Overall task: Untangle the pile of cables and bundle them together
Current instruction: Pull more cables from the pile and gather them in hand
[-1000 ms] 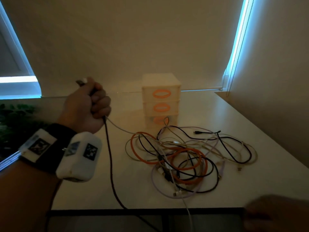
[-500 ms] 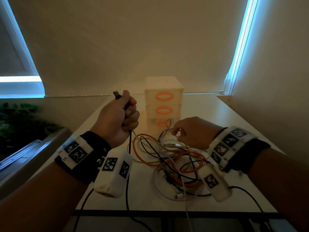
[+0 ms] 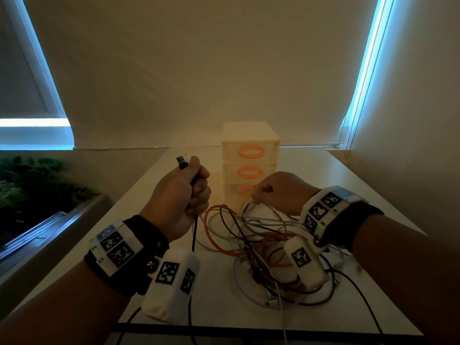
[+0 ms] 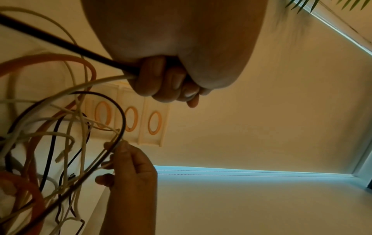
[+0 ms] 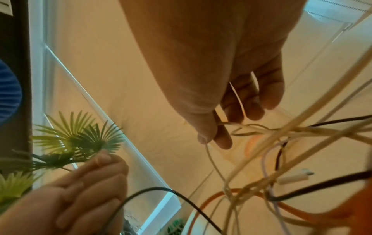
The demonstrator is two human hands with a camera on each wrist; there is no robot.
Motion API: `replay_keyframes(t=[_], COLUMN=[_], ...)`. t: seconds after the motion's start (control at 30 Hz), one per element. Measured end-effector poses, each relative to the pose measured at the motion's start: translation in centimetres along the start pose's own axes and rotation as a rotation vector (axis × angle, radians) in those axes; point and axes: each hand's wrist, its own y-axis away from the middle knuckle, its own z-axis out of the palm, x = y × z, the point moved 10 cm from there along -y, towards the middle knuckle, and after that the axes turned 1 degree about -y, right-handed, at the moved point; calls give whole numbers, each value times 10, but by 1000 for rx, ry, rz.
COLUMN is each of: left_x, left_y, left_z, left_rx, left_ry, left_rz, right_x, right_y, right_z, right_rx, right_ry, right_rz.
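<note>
Cable pile [image 3: 261, 247] sits tangled on tabletop [image 3: 373, 195], before a drawer unit [image 3: 250, 155]. Left hand [image 3: 181, 195] fists a black cable [image 3: 193, 242] and a pale one, plug end up. Right hand [image 3: 278, 192] pinches a thin beige strand [image 5: 213, 160] between thumb and forefinger. Step: separating. Next, likely: draw strand clear without snagging loops.

My head camera looks forward and down over both my wrists. Each wrist camera looks up close past my fingers; all three share the tangled pile of orange, black and cream cables [image 3: 261, 245] between my hands.
</note>
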Motion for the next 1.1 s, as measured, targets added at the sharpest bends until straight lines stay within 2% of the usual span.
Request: replay_keyframes(t=[0.1,0.17,0.33,0.47,0.53,0.6,0.67,0.7,0.73,0.83,0.87,1.0,1.1], left_x=[1,2,4,4,5,4,4,3,3,1,0,-6,-6], left_y=[2,3,8,14,15,16,16,16,15,13,12,13,15], left_z=[-3,-3,-5,-9,-11,-13,-14,-14,-16,-14,-11,3,8], left_rx=[10,12,16,25,30,31,31,30,32,28,24,0,-10], left_ry=[-7,-9,-30,-38,-44,-46,-46,-49,-48,-52,-53,-42,-32], left_rz=[-2,2,0,2,3,6,6,3,3,-6,-11,-30,-44], right_x=[1,-5,-19,-18,-6,-6,-24,-34,-40,-38,-33,-23,-20], right_y=[2,1,-5,4,4,6,13,21,23,29,27,12,7], right_z=[2,1,-11,6,23,23,4,-2,0,35,44,57,69], right_rx=[-63,-74,12,-11,-102,-70,113,156,122,-187,-222,-135,-166], right_ry=[-267,-313,-232,245,355,363,310,259,199,173,160,170,235], right_rz=[109,101,-46,-179,-145,-149,-249,-290,-301,-158,-100,0,56])
